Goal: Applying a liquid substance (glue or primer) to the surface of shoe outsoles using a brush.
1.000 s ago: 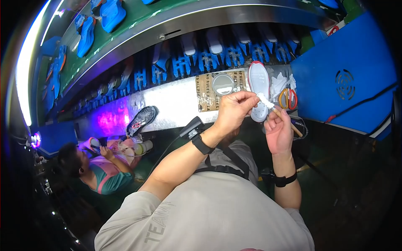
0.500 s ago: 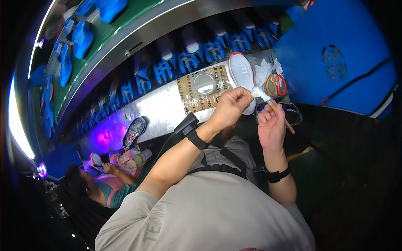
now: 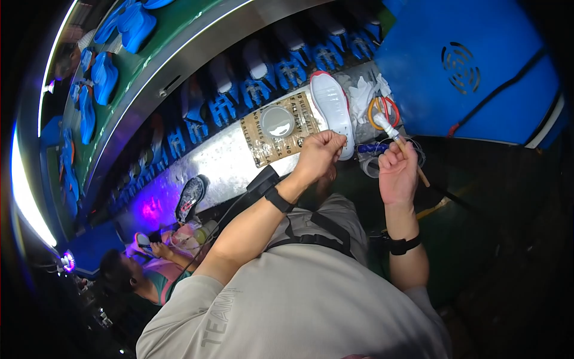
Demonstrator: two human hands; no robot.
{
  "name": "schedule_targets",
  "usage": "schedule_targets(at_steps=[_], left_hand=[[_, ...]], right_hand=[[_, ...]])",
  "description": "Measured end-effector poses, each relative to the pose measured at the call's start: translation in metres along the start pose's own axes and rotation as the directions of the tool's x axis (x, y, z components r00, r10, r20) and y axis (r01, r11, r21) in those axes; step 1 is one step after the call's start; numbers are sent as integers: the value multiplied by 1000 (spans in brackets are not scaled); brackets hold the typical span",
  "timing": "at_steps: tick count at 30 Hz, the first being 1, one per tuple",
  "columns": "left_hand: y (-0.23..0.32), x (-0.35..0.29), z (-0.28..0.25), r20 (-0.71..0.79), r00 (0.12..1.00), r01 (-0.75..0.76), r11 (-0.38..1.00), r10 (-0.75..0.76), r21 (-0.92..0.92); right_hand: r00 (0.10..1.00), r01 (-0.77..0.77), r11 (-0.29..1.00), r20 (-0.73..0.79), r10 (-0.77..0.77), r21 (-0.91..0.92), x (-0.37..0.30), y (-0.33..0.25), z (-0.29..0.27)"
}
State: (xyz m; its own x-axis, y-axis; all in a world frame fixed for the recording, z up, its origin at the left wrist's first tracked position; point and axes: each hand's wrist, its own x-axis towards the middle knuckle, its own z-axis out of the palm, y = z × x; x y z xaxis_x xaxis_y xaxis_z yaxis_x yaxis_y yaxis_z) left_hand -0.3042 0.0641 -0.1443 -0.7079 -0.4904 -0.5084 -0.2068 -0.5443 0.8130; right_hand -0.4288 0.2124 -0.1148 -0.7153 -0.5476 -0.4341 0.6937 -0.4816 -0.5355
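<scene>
At the far left, a bright white tube lamp [image 3: 30, 200] glows beside a green conveyor belt [image 3: 110, 122] carrying blue shoe-shaped pieces [image 3: 104, 78]. Below, a co-worker in teal and pink [image 3: 158, 281] sits near a silvery metal bench [image 3: 224, 157], its surface tinted violet at that end. A glossy dark shoe-shaped piece [image 3: 190, 197] lies on the bench; behind runs a shadowed row of blue holders [image 3: 254, 93]. A blue vented cabinet [image 3: 412, 60] closes the right.

On a brown printed sheet [image 3: 263, 157] sits a round, shallow grey dish [image 3: 278, 122]; its contents look pale and shiny, too unclear to identify.

The left hand [image 3: 320, 157] has thumb and fingertips pinched together at the heel end of a long white shoe sole with a red-edged toe [image 3: 329, 102], lying on the bench; whether anything is between them, I cannot tell. White crumpled paper [image 3: 360, 96] and orange-and-red-handled scissors [image 3: 391, 107] lie beside the sole. The right hand [image 3: 397, 173], apart from the left, grips a slim wooden-handled tool with a white-wrapped head [image 3: 385, 125].
</scene>
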Motion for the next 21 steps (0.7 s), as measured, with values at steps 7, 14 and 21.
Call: schedule_targets(at_steps=[7,14,21], left_hand=[[6,38,-3,-113,985,-104,975,127,194],[7,39,-4,-74,991,-100,987,109,124],[18,18,-1,-3,1000,17,981,-18,-192]], right_hand=[[993,81,979,104,-62,-187,-12,8,3],[931,336,787,311,-193,-517,-24,13,-4],[801,594,454,535,-267,-664,-28,11,-1]])
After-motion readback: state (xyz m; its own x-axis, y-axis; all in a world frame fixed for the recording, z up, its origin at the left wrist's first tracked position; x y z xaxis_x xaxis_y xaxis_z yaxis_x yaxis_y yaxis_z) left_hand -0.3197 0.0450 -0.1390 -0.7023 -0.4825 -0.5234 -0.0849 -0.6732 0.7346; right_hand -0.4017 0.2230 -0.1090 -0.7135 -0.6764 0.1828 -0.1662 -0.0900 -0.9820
